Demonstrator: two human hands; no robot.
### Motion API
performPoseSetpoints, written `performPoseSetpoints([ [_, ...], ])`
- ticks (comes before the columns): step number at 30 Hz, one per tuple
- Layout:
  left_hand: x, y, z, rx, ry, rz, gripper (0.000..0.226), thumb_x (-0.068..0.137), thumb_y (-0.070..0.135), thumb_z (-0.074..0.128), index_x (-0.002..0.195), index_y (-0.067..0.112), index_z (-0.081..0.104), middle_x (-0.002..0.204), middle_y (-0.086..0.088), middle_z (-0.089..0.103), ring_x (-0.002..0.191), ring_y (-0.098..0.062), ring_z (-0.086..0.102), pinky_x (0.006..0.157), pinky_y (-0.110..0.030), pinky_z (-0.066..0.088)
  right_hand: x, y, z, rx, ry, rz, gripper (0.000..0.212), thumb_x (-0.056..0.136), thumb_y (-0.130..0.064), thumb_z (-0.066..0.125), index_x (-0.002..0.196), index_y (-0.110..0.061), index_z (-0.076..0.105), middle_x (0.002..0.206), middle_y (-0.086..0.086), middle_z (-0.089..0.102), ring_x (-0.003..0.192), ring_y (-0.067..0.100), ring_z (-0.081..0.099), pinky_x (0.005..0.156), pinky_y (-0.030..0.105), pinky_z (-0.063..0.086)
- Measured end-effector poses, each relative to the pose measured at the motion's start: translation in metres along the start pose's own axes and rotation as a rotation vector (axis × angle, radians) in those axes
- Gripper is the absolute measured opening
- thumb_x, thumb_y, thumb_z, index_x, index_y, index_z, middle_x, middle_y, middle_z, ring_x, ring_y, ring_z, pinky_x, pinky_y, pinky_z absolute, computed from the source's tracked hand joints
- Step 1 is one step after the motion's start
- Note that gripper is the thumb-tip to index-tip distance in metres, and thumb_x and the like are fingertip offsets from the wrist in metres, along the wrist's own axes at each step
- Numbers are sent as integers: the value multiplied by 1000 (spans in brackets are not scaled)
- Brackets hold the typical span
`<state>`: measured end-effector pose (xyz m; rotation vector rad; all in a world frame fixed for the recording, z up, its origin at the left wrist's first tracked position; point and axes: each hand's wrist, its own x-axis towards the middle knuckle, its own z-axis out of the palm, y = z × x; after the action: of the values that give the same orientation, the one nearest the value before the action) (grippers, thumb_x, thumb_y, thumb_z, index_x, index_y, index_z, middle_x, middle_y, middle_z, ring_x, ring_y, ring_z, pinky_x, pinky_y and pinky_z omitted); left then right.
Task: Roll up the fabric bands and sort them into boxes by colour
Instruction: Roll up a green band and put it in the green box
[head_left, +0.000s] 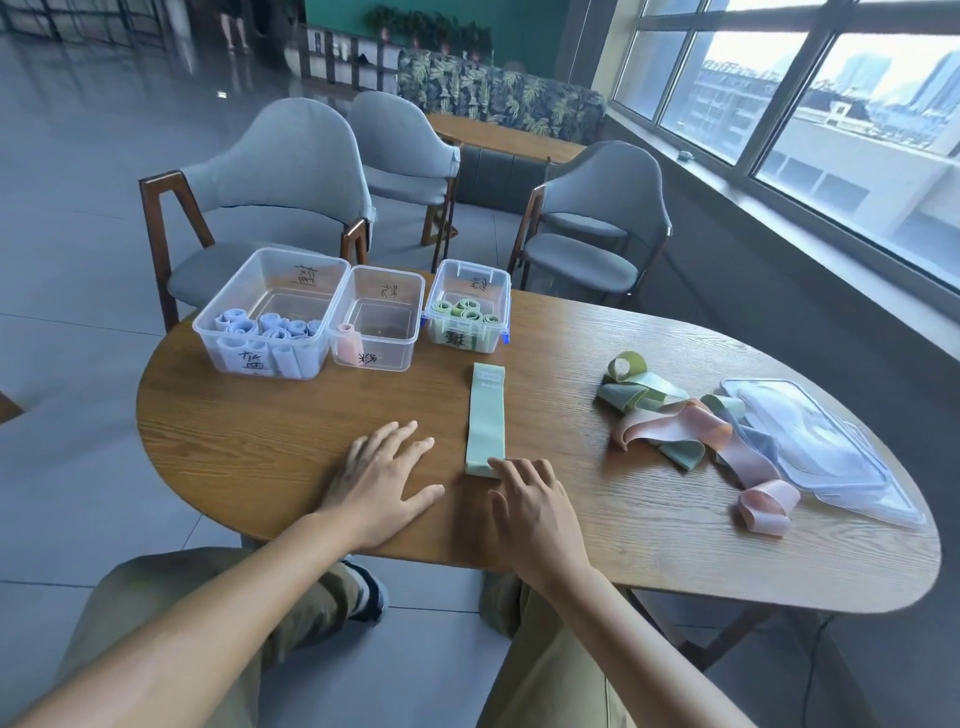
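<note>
While a flat pale-green fabric band (484, 419) lies stretched lengthwise on the oval wooden table (291, 431), the right hand (530, 512) touches the band's near end with its fingertips (497, 464); its fingers are slightly bent, and whether they pinch the fabric cannot be told. The left hand (378, 480) rests palm-down on the wood just beside the band, fingers spread and holding nothing. At the table's far edge stand 3 clear plastic boxes side by side: the large left box (270, 312) with rolled light-blue bands, the middle box (378, 317) with 1 pink roll (347, 343), and the blue-latched right box (467, 306) with rolled green bands. To the right lies a loose heap of green and pink unrolled bands (685, 426), touching a stack of transparent box lids (826, 452).
</note>
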<state>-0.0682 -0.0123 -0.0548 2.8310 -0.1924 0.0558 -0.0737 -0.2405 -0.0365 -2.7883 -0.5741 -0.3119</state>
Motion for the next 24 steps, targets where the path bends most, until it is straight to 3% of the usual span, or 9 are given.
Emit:
performPoseSetpoints([
  [8, -3, 1, 3, 18, 42, -4, 85, 81, 77, 12, 153, 36, 31, 166, 8, 16, 153, -15, 8, 122, -42, 10, 12, 4, 4, 31, -24, -11, 42, 94, -35, 38, 128, -21, 56, 134, -4, 57, 116, 23, 49, 95, 40, 48],
  [13, -3, 0, 5, 26, 57, -6, 84, 82, 76, 11, 154, 36, 30, 166, 8, 14, 153, -14, 6, 121, -39, 7, 23, 7, 8, 32, 4, 6, 33, 94, -26, 56, 127, -24, 57, 127, 0, 49, 114, 23, 44, 93, 38, 47],
  [24, -4, -1, 9, -3, 96, 14, 76, 88, 72, 21, 152, 34, 36, 165, 6, 20, 153, -17, 11, 121, -41, 9, 30, 13, 13, 50, 45, -7, 40, 95, -24, 56, 134, -18, 54, 127, -3, 58, 114, 23, 49, 96, 39, 48],
])
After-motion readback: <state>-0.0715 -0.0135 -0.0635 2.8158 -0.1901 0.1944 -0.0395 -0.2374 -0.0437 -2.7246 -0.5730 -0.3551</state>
